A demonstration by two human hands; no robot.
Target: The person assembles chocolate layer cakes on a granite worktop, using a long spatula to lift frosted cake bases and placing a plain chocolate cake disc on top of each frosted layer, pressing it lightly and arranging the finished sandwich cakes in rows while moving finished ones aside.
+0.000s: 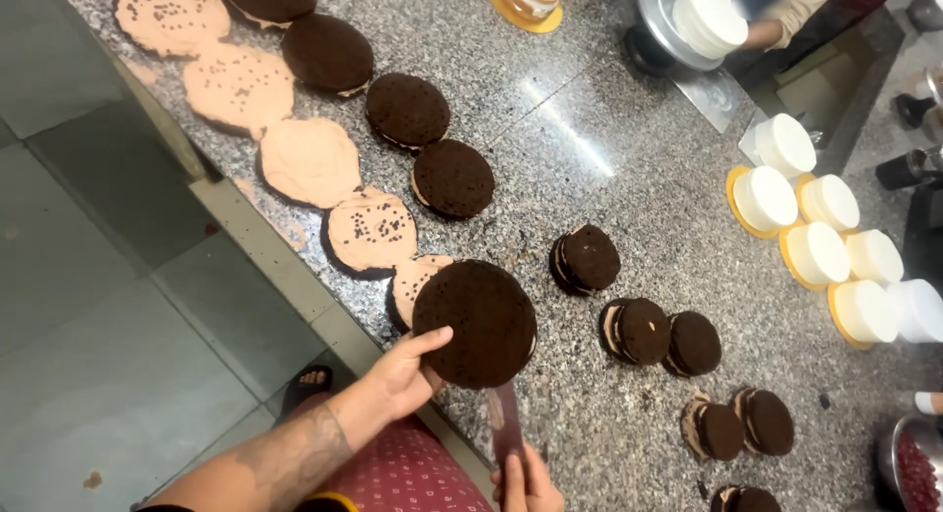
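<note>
Chocolate sponge disc (pixel 476 323) gripped at its edge by left hand (pixel 403 375) | right hand (pixel 528 483) grasps spatula (pixel 506 424) just below

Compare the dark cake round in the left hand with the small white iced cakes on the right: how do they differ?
The dark cake round is bare, thin and wide; the white iced cakes are fully coated, taller and narrower. It is held at its edge by the left hand; they stand on the counter. Both are round.
</note>
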